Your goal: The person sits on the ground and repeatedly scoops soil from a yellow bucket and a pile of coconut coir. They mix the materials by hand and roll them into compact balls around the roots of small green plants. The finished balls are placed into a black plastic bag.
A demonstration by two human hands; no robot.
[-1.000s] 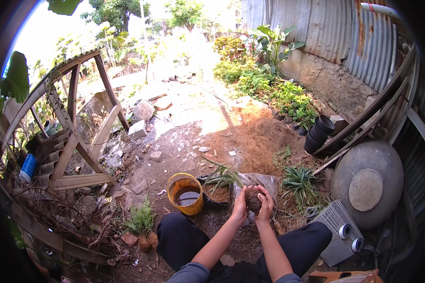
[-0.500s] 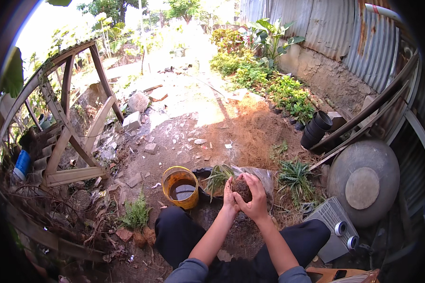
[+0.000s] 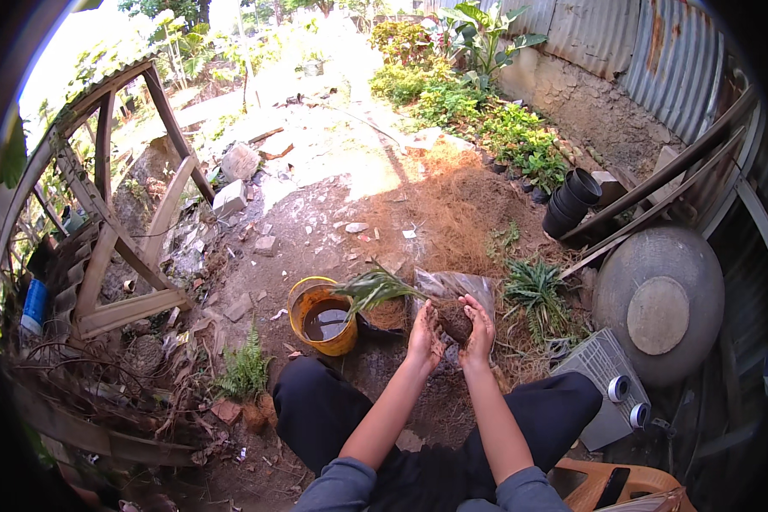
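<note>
A leafy green plant with a dark, rounded root ball is between my two hands, its long leaves pointing left over the bucket's rim. My left hand presses the ball from the left, its palm smeared with soil. On the other side my right hand cups it, fingers bent around its upper right. Behind the hands, a clear plastic sheet or bag lies on the ground. To the left stands a yellow bucket with murky brown liquid in it.
Brown fibre spreads across the ground ahead. Stacked black pots lean at the right, beyond a big round grey basin. A grey crate-like box sits by my right knee. Wooden frames stand at the left; a small fern grows nearer.
The plant has been turned so its leaves stretch further left and lie flatter. My hands have parted slightly around the root ball. The whole view has shifted a little.
</note>
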